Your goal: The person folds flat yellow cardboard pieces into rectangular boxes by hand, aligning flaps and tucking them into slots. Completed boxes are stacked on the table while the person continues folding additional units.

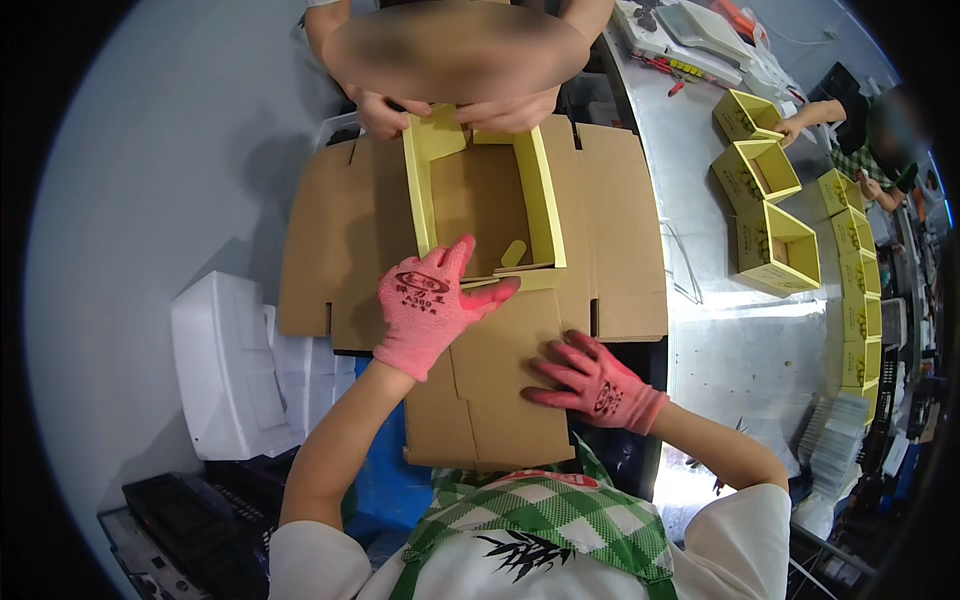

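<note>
An open yellow cardboard box (pixel 543 195) lies on flattened brown cardboard in front of me, its brown inside facing up. My left hand (pixel 425 308), in a pink glove, grips its near left corner; the index finger reaches over the inside and the thumb lies along the near edge. Loose flaps show at that near end. My right hand (pixel 598 385), also gloved in pink, rests with fingers spread on the brown cardboard (pixel 510 400) nearer to me. Across from me, another person's two hands (pixel 505 110) hold the far end of the box.
On the metal table (pixel 715 340) to the right stand several yellow boxes (pixel 775 245), with another row further right. A second person's hand (pixel 792 130) touches one. White foam boxes (pixel 225 360) are at the left, above black crates (pixel 200 530).
</note>
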The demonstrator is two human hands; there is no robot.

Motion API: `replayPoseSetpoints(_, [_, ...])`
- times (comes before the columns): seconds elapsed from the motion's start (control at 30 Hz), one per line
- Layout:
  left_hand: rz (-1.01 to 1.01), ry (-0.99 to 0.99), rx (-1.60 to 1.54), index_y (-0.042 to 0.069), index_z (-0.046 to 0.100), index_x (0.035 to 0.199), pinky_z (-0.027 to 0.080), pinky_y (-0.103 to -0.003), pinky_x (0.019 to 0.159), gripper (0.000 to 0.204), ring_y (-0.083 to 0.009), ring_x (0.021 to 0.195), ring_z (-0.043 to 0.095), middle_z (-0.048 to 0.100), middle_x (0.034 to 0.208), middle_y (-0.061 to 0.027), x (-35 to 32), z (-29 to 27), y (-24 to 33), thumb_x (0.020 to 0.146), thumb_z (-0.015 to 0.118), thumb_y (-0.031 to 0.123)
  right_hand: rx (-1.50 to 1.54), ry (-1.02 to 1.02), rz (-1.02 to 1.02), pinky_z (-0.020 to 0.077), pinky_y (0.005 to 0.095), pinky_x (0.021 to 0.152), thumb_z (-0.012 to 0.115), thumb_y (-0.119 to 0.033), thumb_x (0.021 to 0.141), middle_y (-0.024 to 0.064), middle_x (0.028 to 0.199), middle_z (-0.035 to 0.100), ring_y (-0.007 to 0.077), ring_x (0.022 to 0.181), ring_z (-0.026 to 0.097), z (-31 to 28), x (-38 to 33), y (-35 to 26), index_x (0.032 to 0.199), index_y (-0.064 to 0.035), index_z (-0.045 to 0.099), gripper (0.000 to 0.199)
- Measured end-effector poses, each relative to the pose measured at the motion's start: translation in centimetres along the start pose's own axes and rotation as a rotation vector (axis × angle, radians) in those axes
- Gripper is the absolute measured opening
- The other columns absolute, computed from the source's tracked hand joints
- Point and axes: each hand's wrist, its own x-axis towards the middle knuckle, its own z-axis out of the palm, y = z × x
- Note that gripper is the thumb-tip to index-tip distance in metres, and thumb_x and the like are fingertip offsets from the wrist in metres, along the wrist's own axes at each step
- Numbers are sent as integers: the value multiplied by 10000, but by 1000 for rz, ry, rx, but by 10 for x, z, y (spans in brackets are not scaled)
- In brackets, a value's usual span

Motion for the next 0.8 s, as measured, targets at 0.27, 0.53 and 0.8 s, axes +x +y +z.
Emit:
replayPoseSetpoints(0.27, [27,-16,-38,118,637,1084,485,-300,610,542,-206,676,619,650,830,-34,-1,-5,0,720,721,510,104,607,218,433,500,950,636,-275,783,139,1235,533,383,1144,509,-34,45,30,1135,-145,610,375])
replayPoseSetpoints(0.53, [-305,-269,-1429,36,392,1410,463,-286,837,506,-161,957,557,586,1192,-59,-25,8,-46,936,550,121,531,862,597,492,390,757,734,-125,776,150,1017,622,319,847,615,-46,99,57,1132,-32,601,391])
replayPoseSetpoints(0.8, [-220,502,-711,17,495,1280,431,-378,894,504,-280,979,551,596,1131,-135,-6,17,10,794,627,25,8,666,309,369,485,1009,783,-266,719,172,1322,470,330,1223,458,-48,102,81,1314,-93,493,684])
